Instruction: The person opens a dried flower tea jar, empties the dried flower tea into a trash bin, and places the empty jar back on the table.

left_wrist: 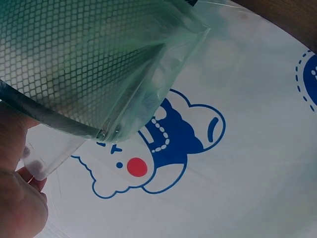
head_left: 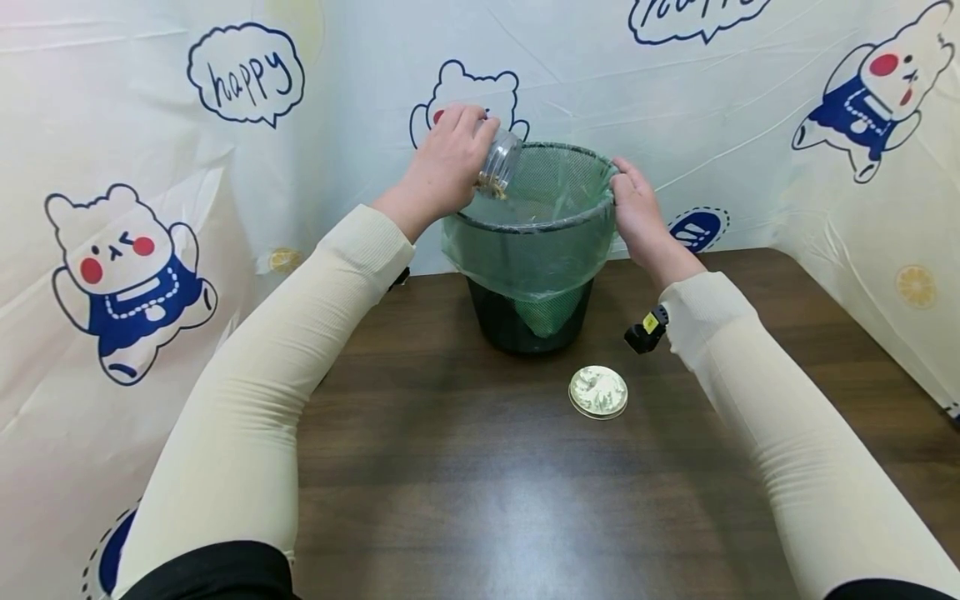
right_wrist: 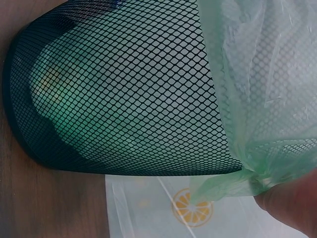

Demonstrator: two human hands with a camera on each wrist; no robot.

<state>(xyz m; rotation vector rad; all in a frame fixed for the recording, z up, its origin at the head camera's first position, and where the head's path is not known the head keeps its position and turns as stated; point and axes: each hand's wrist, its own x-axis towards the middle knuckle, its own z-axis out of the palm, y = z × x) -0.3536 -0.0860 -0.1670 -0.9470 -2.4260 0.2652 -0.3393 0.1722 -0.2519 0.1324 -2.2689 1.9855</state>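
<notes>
My left hand (head_left: pixel 453 158) grips a clear jar (head_left: pixel 501 160), tilted mouth-down over the near left rim of a black mesh trash can (head_left: pixel 517 329). Small yellowish bits show at the jar's mouth. A green plastic bag (head_left: pixel 532 258) lines the can and folds down over its outside. On the can's right side, my right hand (head_left: pixel 637 208) holds the rim with the bag between its fingers. In the right wrist view, the thumb (right_wrist: pixel 292 201) presses the gathered bag edge. Part of the left hand (left_wrist: pixel 22 198) appears beside the clear jar (left_wrist: pixel 52 153) in the left wrist view.
A round lid (head_left: pixel 598 392) with a whitish, crinkled surface lies on the brown wooden table (head_left: pixel 465 467), in front of the can. Behind the table hangs a pale sheet (head_left: pixel 360 100) printed with cartoon bears and "happy" bubbles.
</notes>
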